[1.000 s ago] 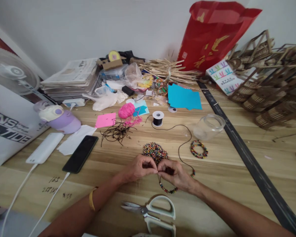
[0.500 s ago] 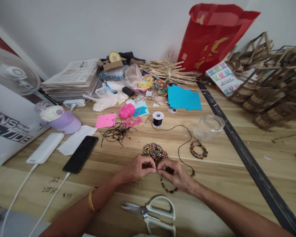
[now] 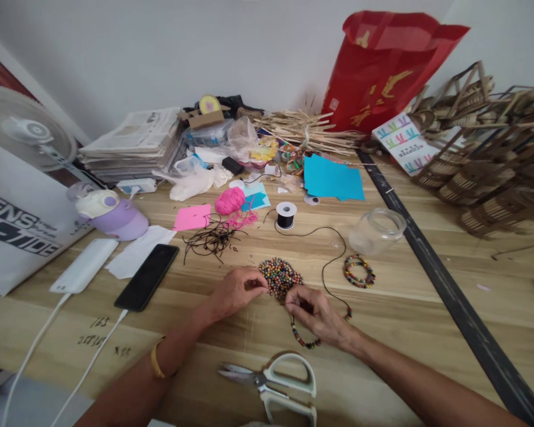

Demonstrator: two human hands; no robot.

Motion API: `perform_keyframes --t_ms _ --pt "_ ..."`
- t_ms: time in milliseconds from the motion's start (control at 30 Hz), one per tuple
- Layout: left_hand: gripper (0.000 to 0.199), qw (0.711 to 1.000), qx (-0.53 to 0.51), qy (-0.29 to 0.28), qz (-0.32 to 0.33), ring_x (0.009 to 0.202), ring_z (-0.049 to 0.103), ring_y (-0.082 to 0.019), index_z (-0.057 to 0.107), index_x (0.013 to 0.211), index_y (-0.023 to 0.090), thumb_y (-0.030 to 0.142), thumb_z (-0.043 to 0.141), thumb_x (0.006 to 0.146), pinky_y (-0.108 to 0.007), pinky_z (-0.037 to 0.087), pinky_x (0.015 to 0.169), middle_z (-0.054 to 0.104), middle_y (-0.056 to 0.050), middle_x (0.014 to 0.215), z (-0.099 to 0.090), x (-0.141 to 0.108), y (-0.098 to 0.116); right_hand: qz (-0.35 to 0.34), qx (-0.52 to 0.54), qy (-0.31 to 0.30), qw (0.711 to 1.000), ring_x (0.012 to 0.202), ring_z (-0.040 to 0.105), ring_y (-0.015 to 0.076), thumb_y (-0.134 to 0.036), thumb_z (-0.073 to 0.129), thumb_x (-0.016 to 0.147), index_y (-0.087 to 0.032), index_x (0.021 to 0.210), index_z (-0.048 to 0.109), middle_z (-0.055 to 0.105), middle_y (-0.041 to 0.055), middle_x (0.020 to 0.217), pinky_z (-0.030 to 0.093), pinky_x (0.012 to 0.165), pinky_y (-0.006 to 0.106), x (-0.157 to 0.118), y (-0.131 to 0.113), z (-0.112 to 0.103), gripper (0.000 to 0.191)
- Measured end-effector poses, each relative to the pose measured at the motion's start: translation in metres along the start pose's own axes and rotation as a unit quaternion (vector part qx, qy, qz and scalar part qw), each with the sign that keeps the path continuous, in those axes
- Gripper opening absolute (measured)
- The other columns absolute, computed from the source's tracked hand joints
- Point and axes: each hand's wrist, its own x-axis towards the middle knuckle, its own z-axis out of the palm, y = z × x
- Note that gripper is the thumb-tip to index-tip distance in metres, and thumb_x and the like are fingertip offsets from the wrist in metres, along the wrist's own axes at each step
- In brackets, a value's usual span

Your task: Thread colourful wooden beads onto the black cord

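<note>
A pile of multicoloured beads lies in front of me. At its left edge is my left hand, thumb and fingertips close together; whatever they hold, if anything, is too small to make out. My right hand pinches the end of a black cord at the pile's lower right. Below that hand hangs a strung row of beads on the cord, which runs up to a white spool. Scissors with pale handles lie nearest to me. A finished-looking beaded loop rests at the right.
A glass jar stands behind the loop. Black cord scraps, pink yarn and blue sheets lie farther back. To the left are a phone, a power bank and a purple bottle; woven baskets stand right.
My left hand has moved left, away from my right hand, to the left edge of the bead pile. My right hand has stayed nearly in place.
</note>
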Motion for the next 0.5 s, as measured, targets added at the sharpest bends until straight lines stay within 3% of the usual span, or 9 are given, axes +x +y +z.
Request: perform_keyframes --t_ms 500 --pt "0.014 0.975 0.167 -0.063 0.13 0.086 0.057 -0.017 0.068 0.086 0.016 0.02 0.055 0.089 -0.027 0.042 0.08 0.064 -0.005 0.087 0.018 -0.003 -0.017 -0.002 -0.005 0.006 1.0 0.06 0.041 0.0115 -0.029 0.05 0.09 -0.017 0.077 0.053 0.045 -0.0026 0.065 0.033 0.056 0.023 0.001 -0.001 0.001 0.018"
